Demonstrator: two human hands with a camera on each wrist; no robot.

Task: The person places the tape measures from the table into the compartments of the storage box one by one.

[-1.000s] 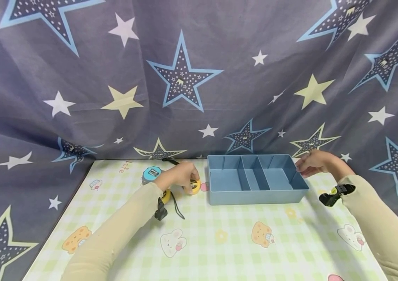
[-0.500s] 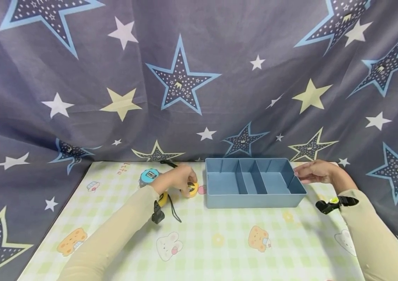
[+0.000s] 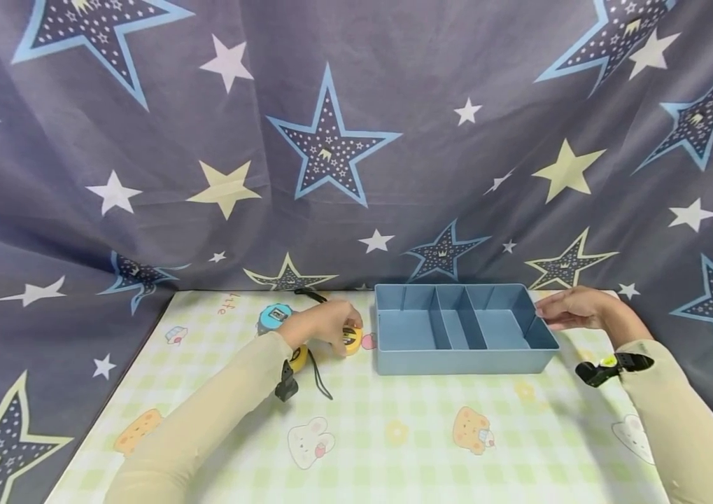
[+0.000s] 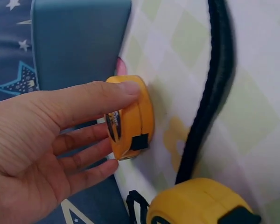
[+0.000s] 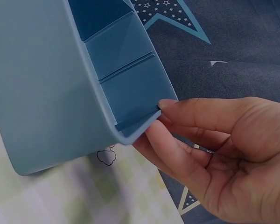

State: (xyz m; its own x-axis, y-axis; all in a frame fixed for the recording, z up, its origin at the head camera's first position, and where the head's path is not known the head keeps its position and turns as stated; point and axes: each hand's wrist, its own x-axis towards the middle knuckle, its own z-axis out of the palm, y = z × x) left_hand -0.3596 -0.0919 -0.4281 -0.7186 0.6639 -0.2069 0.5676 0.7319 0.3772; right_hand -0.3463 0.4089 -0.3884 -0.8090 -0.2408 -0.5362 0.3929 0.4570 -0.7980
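Observation:
My left hand (image 3: 325, 325) pinches a small yellow tape measure (image 4: 142, 112) standing on its edge, the thumb across its top side and the other fingers behind. A second yellow tape measure (image 4: 200, 200) with a dark wrist strap (image 4: 210, 88) lies under my left wrist. Behind that arm sits a blue tape measure (image 3: 273, 316), partly covered. To the right is a blue-grey divided box (image 3: 457, 362) with three empty compartments. My right hand (image 5: 219, 149) grips the rim of its right end wall, thumb inside and fingers outside.
A green-checked tablecloth (image 3: 406, 455) with cartoon prints covers the table. A dark curtain (image 3: 432, 175) with stars hangs right behind the box. A black strap (image 3: 311, 294) lies at the table's back edge, beyond my left hand.
The head view shifts slightly. My left hand stays on the yellow tape measure and my right hand stays at the box's right end; the box keeps its place.

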